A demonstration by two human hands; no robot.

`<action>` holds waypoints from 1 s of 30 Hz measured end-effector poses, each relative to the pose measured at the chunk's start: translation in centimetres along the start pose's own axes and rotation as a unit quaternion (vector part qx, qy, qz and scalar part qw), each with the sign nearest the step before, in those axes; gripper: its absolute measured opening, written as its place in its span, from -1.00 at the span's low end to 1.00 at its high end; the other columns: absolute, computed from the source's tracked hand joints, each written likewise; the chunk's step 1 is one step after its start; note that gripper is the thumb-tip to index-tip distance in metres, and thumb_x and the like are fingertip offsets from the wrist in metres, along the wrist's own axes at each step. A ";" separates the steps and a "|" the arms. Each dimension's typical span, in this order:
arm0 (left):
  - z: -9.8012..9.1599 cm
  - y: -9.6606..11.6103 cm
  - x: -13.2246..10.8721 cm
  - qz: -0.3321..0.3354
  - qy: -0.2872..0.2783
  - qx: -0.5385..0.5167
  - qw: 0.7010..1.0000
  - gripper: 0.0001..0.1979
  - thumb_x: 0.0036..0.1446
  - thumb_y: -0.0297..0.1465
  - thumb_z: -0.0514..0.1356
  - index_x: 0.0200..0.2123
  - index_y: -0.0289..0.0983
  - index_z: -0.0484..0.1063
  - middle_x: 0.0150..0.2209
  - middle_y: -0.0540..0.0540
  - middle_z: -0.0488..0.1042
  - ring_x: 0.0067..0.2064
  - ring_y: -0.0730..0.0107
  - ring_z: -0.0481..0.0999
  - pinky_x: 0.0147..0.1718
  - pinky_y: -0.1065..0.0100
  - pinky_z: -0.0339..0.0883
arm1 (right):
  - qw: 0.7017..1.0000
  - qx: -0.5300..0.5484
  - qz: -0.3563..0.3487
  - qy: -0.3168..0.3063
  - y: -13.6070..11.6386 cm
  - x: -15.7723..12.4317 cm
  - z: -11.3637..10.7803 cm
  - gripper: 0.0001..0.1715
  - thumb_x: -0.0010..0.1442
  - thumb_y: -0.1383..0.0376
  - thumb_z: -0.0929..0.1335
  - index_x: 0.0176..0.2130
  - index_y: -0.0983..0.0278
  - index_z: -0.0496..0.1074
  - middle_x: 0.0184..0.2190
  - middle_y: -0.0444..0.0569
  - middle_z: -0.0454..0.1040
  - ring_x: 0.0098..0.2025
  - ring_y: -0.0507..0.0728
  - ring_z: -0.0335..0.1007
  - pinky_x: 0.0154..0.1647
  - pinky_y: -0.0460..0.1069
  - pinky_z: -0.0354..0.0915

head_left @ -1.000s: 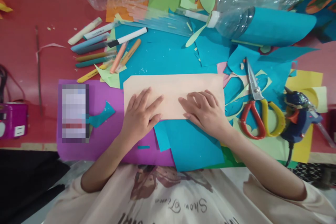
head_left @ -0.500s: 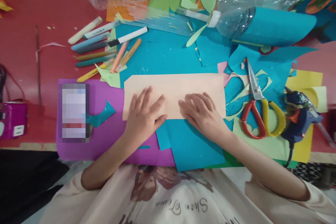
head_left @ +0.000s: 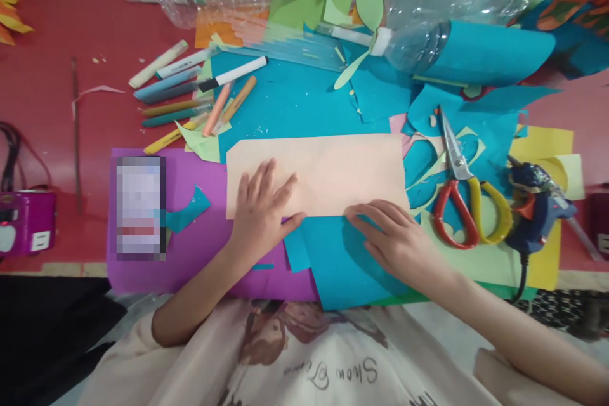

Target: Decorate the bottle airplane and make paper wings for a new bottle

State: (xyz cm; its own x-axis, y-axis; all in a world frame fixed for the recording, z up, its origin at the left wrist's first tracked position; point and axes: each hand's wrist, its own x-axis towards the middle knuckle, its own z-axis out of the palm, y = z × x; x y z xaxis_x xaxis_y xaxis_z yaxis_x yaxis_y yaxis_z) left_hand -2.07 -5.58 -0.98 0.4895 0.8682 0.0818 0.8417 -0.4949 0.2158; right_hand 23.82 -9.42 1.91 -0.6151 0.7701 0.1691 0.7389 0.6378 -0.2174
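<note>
A peach paper strip (head_left: 333,171) lies flat in front of me, over blue paper (head_left: 266,101) and the edge of a purple sheet (head_left: 195,266). My left hand (head_left: 264,206) rests on the strip's left part with its fingers spread. Along the strip's lower right edge, my right hand (head_left: 392,235) has its fingers stretched out, the tips touching or just over that edge. Neither hand grasps anything. Scissors (head_left: 457,171) with one red and one yellow handle lie to the right, blades pointing away from me.
Several markers (head_left: 171,98) lie at upper left. A blue glue gun (head_left: 535,216) sits at far right on yellow paper. Plastic bottles (head_left: 413,47) stretch across the back, one wrapped in blue. A blurred phone (head_left: 140,206) rests on the purple sheet, near paper scraps (head_left: 190,212).
My right hand has slid right and toward me, from the middle of the peach strip to its lower edge. My left hand has stayed in place. The whole view has shifted slightly.
</note>
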 end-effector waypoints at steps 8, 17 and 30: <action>0.0 0.0 0.1 -0.014 -0.014 -0.018 1.000 -0.43 0.28 -0.10 0.09 0.27 -0.24 0.26 0.36 -0.46 0.11 0.35 -0.26 0.17 0.22 -0.30 0.05 | 0.997 -0.028 0.072 0.022 2.1 -4.8 -0.6 -0.55 0.29 0.42 0.22 0.14 0.30 0.39 -0.11 0.10 0.54 -0.07 0.25 0.46 0.00 0.18 0.44; -0.6 1.4 0.5 0.074 0.001 0.023 0.997 -0.58 0.30 -0.42 0.04 0.20 -0.36 0.31 0.28 -0.44 0.27 0.32 -0.13 0.26 0.23 -0.19 0.15 | 0.997 -0.024 0.061 0.039 -0.1 -1.4 0.6 -0.66 0.27 0.46 0.21 -0.02 0.36 0.44 -0.13 0.14 0.56 -0.08 0.25 0.43 -0.11 0.14 0.45; -1.9 0.9 -4.0 0.140 -0.035 0.030 0.989 -0.54 0.41 -0.27 -0.09 0.22 -0.35 0.31 0.09 -0.21 0.52 0.12 0.21 0.47 0.20 0.18 0.23 | 0.996 -0.051 0.063 0.023 -1.1 -2.4 0.4 -0.61 0.31 0.45 0.22 0.10 0.43 0.37 -0.09 0.15 0.55 -0.04 0.22 0.44 -0.01 0.11 0.44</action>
State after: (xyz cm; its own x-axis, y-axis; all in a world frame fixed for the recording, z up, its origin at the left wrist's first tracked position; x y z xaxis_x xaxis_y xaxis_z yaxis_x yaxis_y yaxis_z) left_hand -3.64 -9.43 0.70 0.7183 0.6930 0.0623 0.6816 -0.7188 0.1367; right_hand 24.40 -11.95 1.37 -0.5036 0.8424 0.1916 0.8351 0.5315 -0.1420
